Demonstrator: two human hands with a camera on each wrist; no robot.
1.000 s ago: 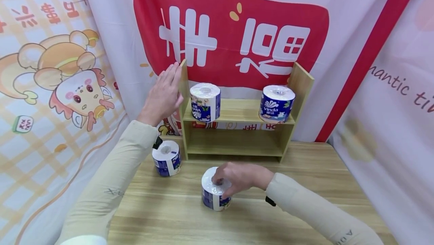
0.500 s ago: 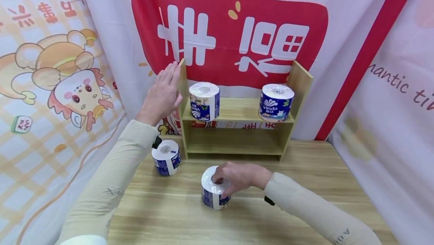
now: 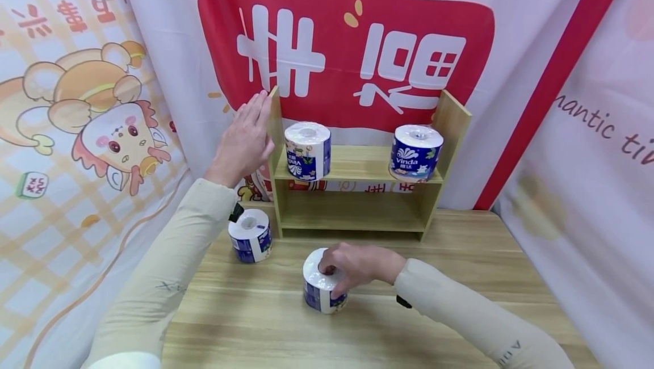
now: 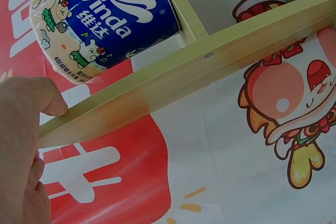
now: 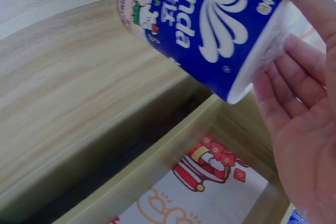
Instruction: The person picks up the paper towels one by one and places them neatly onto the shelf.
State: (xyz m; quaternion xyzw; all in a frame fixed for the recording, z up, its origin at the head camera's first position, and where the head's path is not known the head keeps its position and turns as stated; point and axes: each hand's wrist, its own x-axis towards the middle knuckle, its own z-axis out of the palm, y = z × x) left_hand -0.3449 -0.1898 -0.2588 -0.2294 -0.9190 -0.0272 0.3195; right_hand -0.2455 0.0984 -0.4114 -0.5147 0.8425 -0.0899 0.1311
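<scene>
In the head view, my left hand point(image 3: 241, 141) holds the upper left side panel of a small wooden shelf point(image 3: 360, 211). The left wrist view has the thumb on one face of that panel point(image 4: 131, 98) and fingers on the other. My right hand point(image 3: 360, 267) grips a wrapped toilet roll point(image 3: 315, 290) on the table, fingers at its core hole and thumb against its side. The blue Vinda wrapper of this toilet roll point(image 5: 210, 24) fills the top of the right wrist view. Its far side is hidden.
Two toilet rolls stand on the shelf's upper board, one at the left point(image 3: 307, 151) and one at the right point(image 3: 416, 153). Another toilet roll point(image 3: 250, 236) stands on the wooden table point(image 3: 245, 323) beside the shelf's left foot. Printed cloth point(image 3: 347, 51) hangs behind.
</scene>
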